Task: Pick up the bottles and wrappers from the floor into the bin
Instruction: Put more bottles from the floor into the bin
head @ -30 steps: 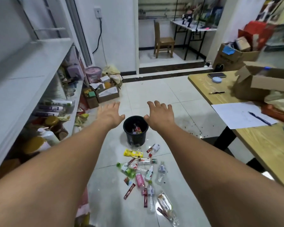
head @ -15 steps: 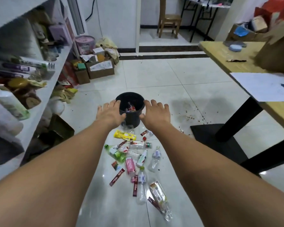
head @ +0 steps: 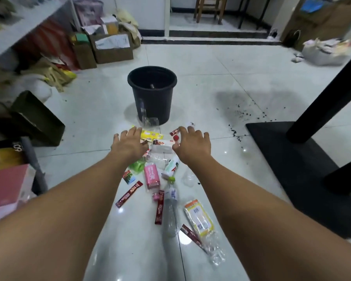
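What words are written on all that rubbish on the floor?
"NESCAFE": on the slanted red stick sachet.
Pink bottle: white characters, too blurred to read.
Yellow-edged packet: print too small to read.
Second red sachet: lettering blurred.

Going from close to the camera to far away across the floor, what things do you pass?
First the yellow-and-white packet → pink bottle → yellow wrapper → black bin → cardboard box.

The bin stands far of the scattered bottles and wrappers; boxes lie far left, table base right.
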Available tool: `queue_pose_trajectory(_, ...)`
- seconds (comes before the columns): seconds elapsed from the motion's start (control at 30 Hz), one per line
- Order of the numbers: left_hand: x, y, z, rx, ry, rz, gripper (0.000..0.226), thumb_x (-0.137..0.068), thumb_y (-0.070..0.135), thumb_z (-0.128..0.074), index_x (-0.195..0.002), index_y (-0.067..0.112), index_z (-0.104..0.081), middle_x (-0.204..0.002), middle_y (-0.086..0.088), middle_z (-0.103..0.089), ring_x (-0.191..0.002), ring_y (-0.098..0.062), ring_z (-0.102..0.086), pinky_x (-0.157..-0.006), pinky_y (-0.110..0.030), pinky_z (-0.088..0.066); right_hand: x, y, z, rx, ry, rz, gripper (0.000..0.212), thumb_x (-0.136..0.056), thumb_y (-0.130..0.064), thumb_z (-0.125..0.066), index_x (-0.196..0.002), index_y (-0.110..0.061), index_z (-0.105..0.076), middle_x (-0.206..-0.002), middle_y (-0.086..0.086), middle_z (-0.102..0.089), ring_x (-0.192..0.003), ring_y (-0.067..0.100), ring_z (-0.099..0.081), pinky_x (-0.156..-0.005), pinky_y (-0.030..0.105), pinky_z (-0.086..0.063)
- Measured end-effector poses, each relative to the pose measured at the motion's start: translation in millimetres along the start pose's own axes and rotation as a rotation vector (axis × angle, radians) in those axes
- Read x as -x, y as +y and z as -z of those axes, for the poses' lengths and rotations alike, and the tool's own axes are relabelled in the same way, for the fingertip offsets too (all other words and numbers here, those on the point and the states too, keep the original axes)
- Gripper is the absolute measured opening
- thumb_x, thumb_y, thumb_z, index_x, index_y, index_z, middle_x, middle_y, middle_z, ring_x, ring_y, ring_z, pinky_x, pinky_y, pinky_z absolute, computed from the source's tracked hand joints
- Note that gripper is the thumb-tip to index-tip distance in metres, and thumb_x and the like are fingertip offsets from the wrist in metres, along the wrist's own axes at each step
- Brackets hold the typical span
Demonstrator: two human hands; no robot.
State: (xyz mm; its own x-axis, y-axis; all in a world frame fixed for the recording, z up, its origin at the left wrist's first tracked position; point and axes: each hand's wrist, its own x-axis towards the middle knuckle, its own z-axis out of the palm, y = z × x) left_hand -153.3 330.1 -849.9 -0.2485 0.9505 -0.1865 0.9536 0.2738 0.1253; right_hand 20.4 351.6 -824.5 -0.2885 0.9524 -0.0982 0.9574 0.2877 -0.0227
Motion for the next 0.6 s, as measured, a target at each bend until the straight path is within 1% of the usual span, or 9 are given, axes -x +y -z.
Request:
queue_pose_trajectory(0.1,-11,-3,-63,-0.014,-0.006,-0.006,0.067,-0.096,0.045,-0.040,-0.151,0.019,-0.013,-0.159,-0.002,-0.011,-0.144,-0.027,-0.016,-0.118,-0.045,-0.012,-3,2,-62,-0.019,-0.002,0.003,0.058,-0.097,-0.039,-0.039,-0.149,-0.018,-0.023,-0.154,0.009,-0.027,-0.136,0.030,-0.034,-0.112,0.044,-0.021)
queue_pose_trajectory(0.2,-22,-7,-118,0.008,0.015,-0.017,0.066,-0.096,0.043,-0.041,-0.151,0.018,-0.013,-0.159,-0.003,-0.012,-0.144,-0.028,-0.016,-0.118,-0.045,-0.011,-3,5,-120,-0.035,-0.014,-0.020,0.058,-0.097,-0.040,-0.039,-0.149,-0.020,-0.024,-0.152,0.007,-0.028,-0.135,0.029,-0.034,-0.112,0.045,-0.021)
queue_pose_trajectory(0.3,-25,-11,-162,0.000,0.011,-0.037,0.068,-0.096,0.045,-0.041,-0.151,0.018,-0.012,-0.159,-0.004,-0.013,-0.145,-0.028,-0.015,-0.117,-0.046,-0.010,4,5,-162,-0.050,-0.060,-0.067,0.058,-0.096,-0.040,-0.039,-0.149,-0.018,-0.025,-0.153,0.008,-0.028,-0.137,0.029,-0.031,-0.114,0.045,-0.021)
queue_pose_trajectory(0.37,-24,-15,-185,0.012,0.038,-0.044,0.068,-0.095,0.043,-0.042,-0.151,0.017,-0.015,-0.158,-0.007,-0.018,-0.143,-0.030,-0.020,-0.117,-0.046,-0.013,6,2,-184,-0.063,-0.054,-0.081,0.056,-0.096,-0.040,-0.039,-0.146,-0.017,-0.029,-0.149,0.008,-0.033,-0.136,0.029,-0.033,-0.112,0.044,-0.021)
queue_pose_trajectory(0.43,-19,-16,-201,0.036,0.038,-0.049,0.068,-0.095,0.041,-0.044,-0.151,0.017,-0.014,-0.157,-0.006,-0.019,-0.143,-0.029,-0.021,-0.117,-0.044,-0.016,9,-3,-201,-0.066,-0.046,-0.069,0.055,-0.096,-0.042,-0.040,-0.144,-0.016,-0.032,-0.146,0.008,-0.036,-0.135,0.028,-0.034,-0.111,0.044,-0.020)
queue_pose_trajectory(0.5,-14,-16,-215,0.045,0.047,-0.052,0.066,-0.095,0.038,-0.044,-0.151,0.018,-0.015,-0.158,-0.005,-0.017,-0.143,-0.028,-0.020,-0.117,-0.043,-0.018,12,-8,-217,-0.055,-0.062,-0.075,0.058,-0.096,-0.043,-0.040,-0.146,-0.016,-0.029,-0.147,0.009,-0.036,-0.135,0.029,-0.034,-0.112,0.045,-0.019)
queue_pose_trajectory(0.6,-14,-17,-228,0.026,0.048,-0.053,0.065,-0.097,0.037,-0.043,-0.151,0.019,-0.014,-0.160,-0.002,-0.009,-0.145,-0.026,-0.015,-0.118,-0.043,-0.016,7,-15,-236,0.004,-0.133,-0.134,0.064,-0.097,-0.046,-0.036,-0.152,-0.017,-0.017,-0.150,0.010,-0.031,-0.137,0.033,-0.030,-0.114,0.045,-0.015)
